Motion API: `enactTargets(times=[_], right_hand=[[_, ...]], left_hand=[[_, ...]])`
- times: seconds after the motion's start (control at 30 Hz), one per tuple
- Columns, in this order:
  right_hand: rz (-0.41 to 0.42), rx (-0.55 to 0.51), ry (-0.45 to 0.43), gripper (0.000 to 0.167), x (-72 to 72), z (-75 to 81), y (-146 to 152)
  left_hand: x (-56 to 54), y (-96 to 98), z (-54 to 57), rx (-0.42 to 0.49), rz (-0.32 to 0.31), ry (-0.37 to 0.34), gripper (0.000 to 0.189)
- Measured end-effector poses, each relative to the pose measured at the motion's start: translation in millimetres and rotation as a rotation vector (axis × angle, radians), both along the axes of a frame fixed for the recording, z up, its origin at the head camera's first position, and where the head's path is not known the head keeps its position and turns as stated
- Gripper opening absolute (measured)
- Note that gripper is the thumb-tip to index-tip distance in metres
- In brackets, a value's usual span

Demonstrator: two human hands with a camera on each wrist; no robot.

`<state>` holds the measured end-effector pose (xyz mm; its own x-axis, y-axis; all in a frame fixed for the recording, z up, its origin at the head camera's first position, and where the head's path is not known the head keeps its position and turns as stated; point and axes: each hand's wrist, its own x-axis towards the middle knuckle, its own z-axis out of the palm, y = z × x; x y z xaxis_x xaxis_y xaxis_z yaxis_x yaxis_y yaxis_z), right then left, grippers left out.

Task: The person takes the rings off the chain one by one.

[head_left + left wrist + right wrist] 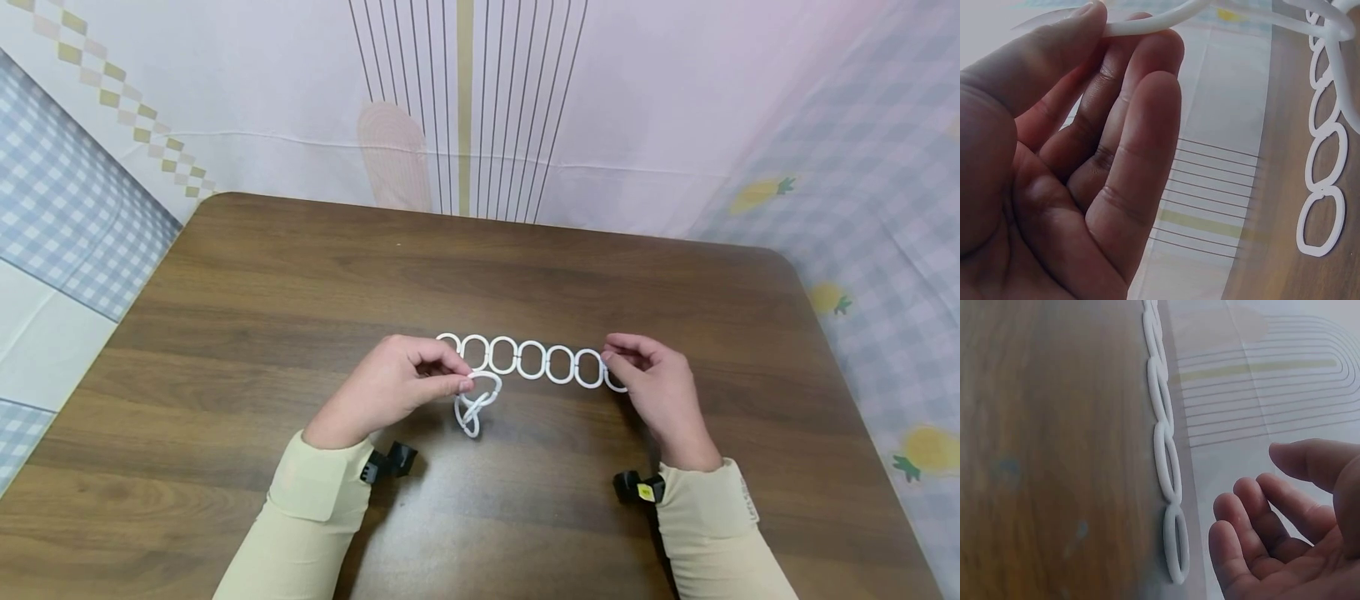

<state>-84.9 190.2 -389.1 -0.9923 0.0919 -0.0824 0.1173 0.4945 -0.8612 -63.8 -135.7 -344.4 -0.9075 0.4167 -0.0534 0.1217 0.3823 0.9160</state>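
Note:
My left hand (397,385) pinches a white oval ring (495,383) between thumb and fingertips, above the table. Linked rings (468,423) hang below it; their exact number is hard to make out. In the left wrist view the held ring (1157,24) runs out from under the thumb. A row of several white oval rings (532,360) lies along the table, side by side and touching. At the row's right end my right hand (663,392) hovers with relaxed fingers, partly covering the last ring. The right wrist view shows a gap between its thumb and fingers (1229,540), holding nothing.
The brown wooden table (300,267) has rounded far corners. Behind it hangs a pale printed cloth (637,108), with checked cloth (862,208) at the right side. Each wrist wears a small black camera (401,458).

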Motion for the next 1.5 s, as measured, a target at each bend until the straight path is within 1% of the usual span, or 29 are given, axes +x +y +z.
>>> enactTargets(times=[0.3,0.6,0.77,1.07,1.2,1.33,1.5], right_hand=[[0.04,-0.03,0.017,0.026,2.5,-0.7,-11],[0.103,-0.039,-0.003,0.027,5.7,-1.9,-21],[0.129,-0.045,0.003,0.025,8.5,-2.6,-27],[0.214,-0.136,0.013,0.024,16.1,-6.8,-45],[0.245,-0.127,0.015,0.023,21.5,-6.6,-52],[0.28,-0.113,0.041,0.021,26.4,-6.3,-59],[0.329,-0.102,0.046,0.017,31.1,-8.8,-68]], left_hand=[[0.2,0.3,0.2,0.009,0.002,0.0,0.005],[0.7,0.5,0.8,0.013,0.006,0.005,0.006],[0.4,1.1,0.7,0.014,0.0,0.013,0.004],[0.3,1.5,0.9,-0.004,0.0,0.022,0.006],[0.3,2.0,0.8,-0.009,-0.008,0.038,0.004],[0.6,2.7,1.5,-0.018,-0.018,0.046,0.004],[1.0,2.8,2.4,-0.02,-0.023,0.051,0.005]])
